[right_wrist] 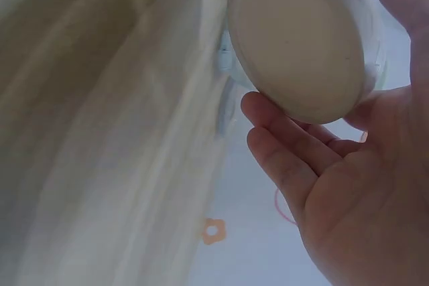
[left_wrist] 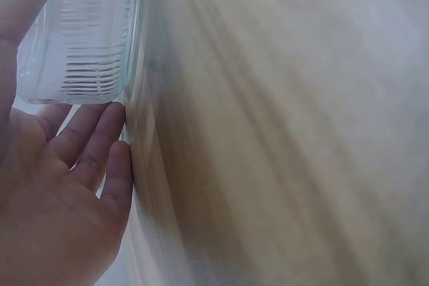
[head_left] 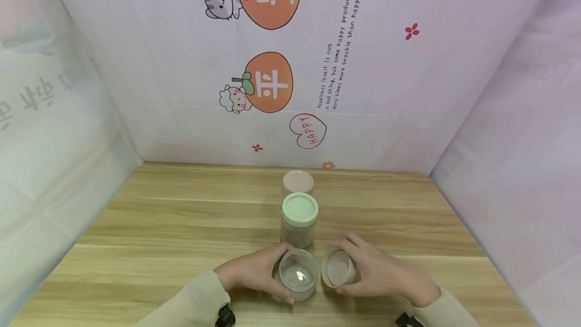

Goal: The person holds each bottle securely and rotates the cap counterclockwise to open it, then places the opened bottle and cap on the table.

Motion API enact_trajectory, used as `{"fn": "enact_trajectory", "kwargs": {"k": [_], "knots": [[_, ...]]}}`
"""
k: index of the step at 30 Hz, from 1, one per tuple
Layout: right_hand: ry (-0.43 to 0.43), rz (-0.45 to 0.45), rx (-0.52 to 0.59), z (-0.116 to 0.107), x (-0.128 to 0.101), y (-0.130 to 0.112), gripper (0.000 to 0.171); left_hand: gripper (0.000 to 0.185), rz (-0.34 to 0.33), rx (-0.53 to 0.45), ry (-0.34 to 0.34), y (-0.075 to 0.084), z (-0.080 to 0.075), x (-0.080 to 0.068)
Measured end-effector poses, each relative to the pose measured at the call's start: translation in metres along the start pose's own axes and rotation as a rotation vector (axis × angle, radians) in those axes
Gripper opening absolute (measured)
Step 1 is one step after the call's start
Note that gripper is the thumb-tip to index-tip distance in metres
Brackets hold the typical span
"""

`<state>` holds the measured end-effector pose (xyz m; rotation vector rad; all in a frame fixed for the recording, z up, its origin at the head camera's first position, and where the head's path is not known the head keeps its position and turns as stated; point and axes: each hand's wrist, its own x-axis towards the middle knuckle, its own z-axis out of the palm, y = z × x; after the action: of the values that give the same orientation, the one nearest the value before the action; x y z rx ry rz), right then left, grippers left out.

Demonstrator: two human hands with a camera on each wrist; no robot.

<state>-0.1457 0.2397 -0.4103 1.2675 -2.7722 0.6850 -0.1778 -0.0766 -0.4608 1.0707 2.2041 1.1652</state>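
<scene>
A clear glass jar [head_left: 297,290] with no lid on it stands upright on the table, its mouth facing up. My left hand [head_left: 256,270] curves round its left side, thumb at the front and fingers behind. In the left wrist view the ribbed wall of the glass jar [left_wrist: 94,38] shows between thumb and fingers, low by the tabletop. My right hand [head_left: 379,272] holds a beige lid [head_left: 338,268] by its edge, just right of the jar and tilted. The lid's flat round face [right_wrist: 295,41] fills the upper part of the right wrist view.
Right behind the open jar stands a jar with a green lid [head_left: 300,209], and behind that another with a pinkish-beige lid [head_left: 298,181]. The wood-grain table [head_left: 181,216] ends at a printed cloth wall [head_left: 363,135]; cloth also hangs on both sides.
</scene>
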Motion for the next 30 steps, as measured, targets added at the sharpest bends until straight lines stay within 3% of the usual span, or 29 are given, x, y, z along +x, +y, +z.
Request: {"fn": "enact_trajectory", "kwargs": {"k": [3,11,30], "knots": [[-0.002,-0.001,0.003,0.004,-0.004,0.004,0.08,0.079,-0.008,-0.009,0.0,-0.001,0.0,0.0],[-0.048,0.098,0.003,0.014,-0.016,0.013,0.088,0.079,0.011,0.003,0.008,0.0,0.0,0.0],[-0.033,-0.005,0.014,0.025,-0.033,0.022,0.086,0.079,0.036,0.013,0.009,-0.002,0.002,0.001]]}}
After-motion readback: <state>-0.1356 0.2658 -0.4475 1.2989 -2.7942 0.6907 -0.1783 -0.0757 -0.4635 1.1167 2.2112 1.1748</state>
